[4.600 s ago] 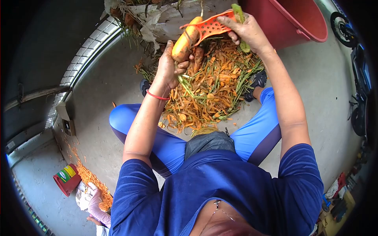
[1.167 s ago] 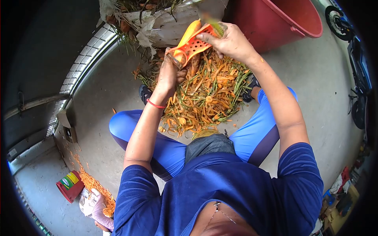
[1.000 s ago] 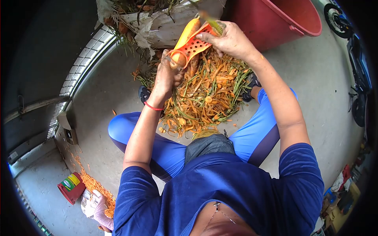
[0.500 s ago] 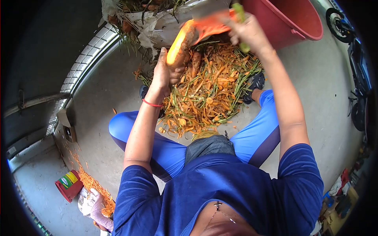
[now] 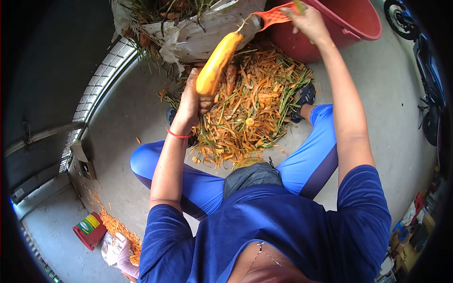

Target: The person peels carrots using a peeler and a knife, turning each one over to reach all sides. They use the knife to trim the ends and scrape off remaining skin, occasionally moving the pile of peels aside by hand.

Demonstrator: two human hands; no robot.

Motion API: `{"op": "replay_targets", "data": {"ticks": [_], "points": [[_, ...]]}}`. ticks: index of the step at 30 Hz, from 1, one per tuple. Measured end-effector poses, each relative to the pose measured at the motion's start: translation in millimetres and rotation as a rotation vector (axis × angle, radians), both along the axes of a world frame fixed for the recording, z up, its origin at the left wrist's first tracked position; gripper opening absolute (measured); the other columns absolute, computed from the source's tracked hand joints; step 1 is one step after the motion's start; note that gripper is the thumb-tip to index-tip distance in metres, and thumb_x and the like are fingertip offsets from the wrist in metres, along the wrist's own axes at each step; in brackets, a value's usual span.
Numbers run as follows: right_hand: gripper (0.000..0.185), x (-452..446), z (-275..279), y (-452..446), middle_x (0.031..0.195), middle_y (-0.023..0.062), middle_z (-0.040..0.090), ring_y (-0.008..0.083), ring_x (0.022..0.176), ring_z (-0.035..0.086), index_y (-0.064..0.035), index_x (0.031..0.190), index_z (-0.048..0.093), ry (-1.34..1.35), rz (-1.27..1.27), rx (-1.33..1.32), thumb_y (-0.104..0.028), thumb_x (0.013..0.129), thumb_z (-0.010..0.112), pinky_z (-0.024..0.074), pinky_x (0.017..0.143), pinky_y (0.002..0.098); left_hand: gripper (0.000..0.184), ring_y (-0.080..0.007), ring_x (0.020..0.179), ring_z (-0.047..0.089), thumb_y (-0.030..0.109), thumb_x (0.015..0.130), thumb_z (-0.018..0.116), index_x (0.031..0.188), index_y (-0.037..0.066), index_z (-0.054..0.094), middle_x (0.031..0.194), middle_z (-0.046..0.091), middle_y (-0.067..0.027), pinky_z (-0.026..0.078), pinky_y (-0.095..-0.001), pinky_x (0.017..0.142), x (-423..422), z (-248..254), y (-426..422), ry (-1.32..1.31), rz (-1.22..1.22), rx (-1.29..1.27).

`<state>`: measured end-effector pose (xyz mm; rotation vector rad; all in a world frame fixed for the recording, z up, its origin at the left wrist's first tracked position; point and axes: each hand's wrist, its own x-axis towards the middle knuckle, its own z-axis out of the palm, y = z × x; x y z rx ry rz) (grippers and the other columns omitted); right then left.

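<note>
A large carrot (image 5: 218, 65), mostly bright orange with some brown on its lower right side, rests in my left hand (image 5: 194, 96), whose fingers wrap round its thick end. Its thin tip points up and to the right. My right hand (image 5: 307, 21) grips an orange perforated peeler (image 5: 276, 17) by its greenish handle, apart from the carrot, near the red tub. Below the hands, a heap of orange peelings and green stalks (image 5: 255, 104) covers the floor between my feet. An unpeeled brownish carrot (image 5: 230, 78) lies at the heap's upper left.
A torn white sack (image 5: 198, 37) with dirty carrots and stalks stands at the top. Beside it is a large red tub (image 5: 349, 21). A small red bucket (image 5: 89, 231), more shreds (image 5: 120, 228) and part of another person (image 5: 126, 262) are at lower left. A motorbike (image 5: 427, 85) stands at right.
My right hand has moved the peeler up and right, off the carrot. My left hand has shifted slightly down and left, with the carrot still in it.
</note>
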<state>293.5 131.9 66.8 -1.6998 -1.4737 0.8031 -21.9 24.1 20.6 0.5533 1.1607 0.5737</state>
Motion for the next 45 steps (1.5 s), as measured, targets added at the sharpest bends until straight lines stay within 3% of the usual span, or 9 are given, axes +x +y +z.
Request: {"op": "replay_targets", "data": {"ticks": [12, 13, 27, 28, 30, 35, 36, 39, 45], "points": [[0.034, -64.4, -5.9, -36.7, 0.056, -0.0005, 0.051, 0.0062, 0.042, 0.051, -0.0044, 0.084, 0.062, 0.446, 0.342, 0.061, -0.037, 0.084, 0.070, 0.0421, 0.040, 0.0207, 0.050, -0.0026, 0.049, 0.028, 0.052, 0.094, 0.045, 0.108, 0.005, 0.054, 0.083, 0.055, -0.0014, 0.018, -0.0160, 0.038, 5.8, -6.6, 11.3, -0.278, 0.159, 0.126], [0.053, -71.3, -8.8, -43.4, 0.064, 0.0008, 0.059, 0.0050, 0.042, 0.050, -0.0040, 0.124, 0.055, 0.428, 0.386, -0.021, -0.037, 0.085, 0.069, 0.0434, 0.041, 0.0207, 0.050, -0.0028, 0.048, 0.028, 0.055, 0.093, 0.044, 0.108, 0.008, 0.053, 0.082, 0.054, -0.0006, 0.019, -0.0159, 0.039, 4.9, -13.3, 10.7, -0.222, 0.168, 0.132], [0.041, 2.4, -51.0, 4.3, 0.061, -0.0004, 0.057, 0.0064, 0.044, 0.053, -0.0030, 0.094, 0.062, 0.190, 0.155, 0.006, -0.041, 0.083, 0.070, 0.0459, 0.046, 0.0205, 0.031, 0.0016, 0.043, 0.024, 0.028, 0.099, 0.042, 0.103, 0.005, 0.063, 0.056, 0.031, 0.0118, 0.015, -0.0193, 0.038, 4.4, -7.9, 6.6, -0.102, 0.067, 0.363], [0.040, 5.2, -63.6, 5.9, 0.060, -0.0002, 0.057, 0.0067, 0.044, 0.053, -0.0030, 0.093, 0.061, 0.282, 0.164, -0.011, -0.041, 0.083, 0.070, 0.0464, 0.046, 0.0212, 0.032, -0.0078, 0.045, 0.037, 0.022, 0.098, 0.039, 0.104, 0.002, 0.062, 0.056, 0.040, 0.0058, 0.029, -0.0258, 0.041, 1.0, -39.4, 18.7, 0.057, -0.029, 0.262], [0.038, -22.0, -48.1, -0.1, 0.058, 0.0006, 0.054, 0.0082, 0.046, 0.055, -0.0031, 0.087, 0.059, 0.158, 0.163, 0.005, -0.040, 0.084, 0.069, 0.0469, 0.047, 0.0244, 0.042, -0.0435, 0.099, 0.056, 0.030, 0.089, 0.042, 0.118, 0.003, 0.058, 0.103, 0.062, -0.0268, 0.042, -0.0434, 0.088, -2.7, -115.6, 6.4, 0.865, -0.380, 0.769], [0.030, 4.7, -13.3, -11.1, 0.057, -0.0003, 0.051, 0.0079, 0.046, 0.049, -0.0033, 0.089, 0.061, 0.360, 0.045, 0.170, -0.033, 0.087, 0.068, 0.0449, 0.047, 0.0244, 0.042, -0.0419, 0.101, 0.057, 0.032, 0.087, 0.045, 0.114, 0.004, 0.059, 0.101, 0.062, -0.0283, 0.043, -0.0435, 0.088, -16.4, -191.4, 0.5, 0.873, -0.529, 0.462], [0.031, 9.8, 6.2, -20.8, 0.053, 0.0002, 0.049, 0.0100, 0.039, 0.051, -0.0082, 0.084, 0.052, 0.366, -0.025, 0.010, -0.036, 0.088, 0.065, 0.0314, 0.025, 0.0244, 0.040, -0.0414, 0.097, 0.059, 0.031, 0.086, 0.046, 0.110, 0.003, 0.060, 0.095, 0.063, -0.0279, 0.043, -0.0434, 0.088, -9.3, -190.3, 4.7, 0.823, -0.450, 0.467], [0.026, 35.5, -16.0, -27.3, 0.057, -0.0006, 0.051, 0.0075, 0.046, 0.048, -0.0042, 0.089, 0.062, 0.354, -0.001, 0.079, -0.030, 0.087, 0.068, 0.0431, 0.045, 0.0242, 0.039, -0.0400, 0.109, 0.053, 0.025, 0.085, 0.050, 0.119, 0.006, 0.055, 0.120, 0.054, -0.0239, 0.044, -0.0448, 0.091, 38.2, -213.4, 26.0, 1.233, -0.759, 0.554], [0.029, 53.2, 4.8, -70.0, 0.069, 0.0021, 0.063, 0.0081, 0.045, 0.054, -0.0014, 0.097, 0.063, 0.111, -0.078, 0.144, -0.029, 0.087, 0.067, 0.0451, 0.045, 0.0235, 0.046, -0.0392, 0.114, 0.050, 0.013, 0.079, 0.061, 0.122, 0.002, 0.050, 0.127, 0.047, -0.0240, 0.042, -0.0448, 0.097, 183.4, -247.4, 69.7, 1.030, -0.659, 0.990]]}}
